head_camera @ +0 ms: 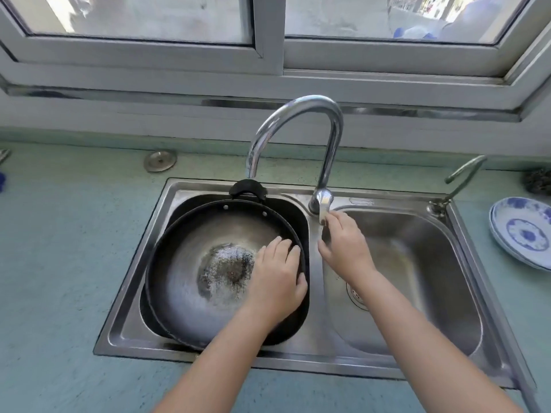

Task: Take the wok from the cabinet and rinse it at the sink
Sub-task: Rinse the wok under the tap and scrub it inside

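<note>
Spray is looking like the likeliest trouble: the right hand (346, 248) is curling its fingers round the tip of the lever (323, 204), and the faucet (298, 103) is ending its tall chrome arc over the wok's 12 o'clock edge, right above the black loop handle (247, 188). A hard opening would, I judge, be bouncing water off that handle and onto the surface (59, 263) rather than into the bowl. The wok (190, 263) is sitting in the left basin of the sink (387, 365), filling it nearly wall to wall, with a shallow frothy pool gathering at its centre; whether a stream is running I cannot tell. The left hand (277, 281) is working as the steadying grip at the wok's 4 o'clock rim, fingers lying close together on the inner wall and thumb pressing the rim's outside, pinching the edge. Wet, rounded metal resting on a curved steel basin is probably sliding easily, so a slack pinch could be letting it rock or clang. The wok is looking dark and thin-walled, with a worn grey sheen and two rivets under the handle; the sink is brushed stainless, dull and scuffed. At 3 o'clock from the sink, glazed blue-and-white plates (524, 234) are sitting stacked on the pale green surface, near enough to be catching splashes.
</note>
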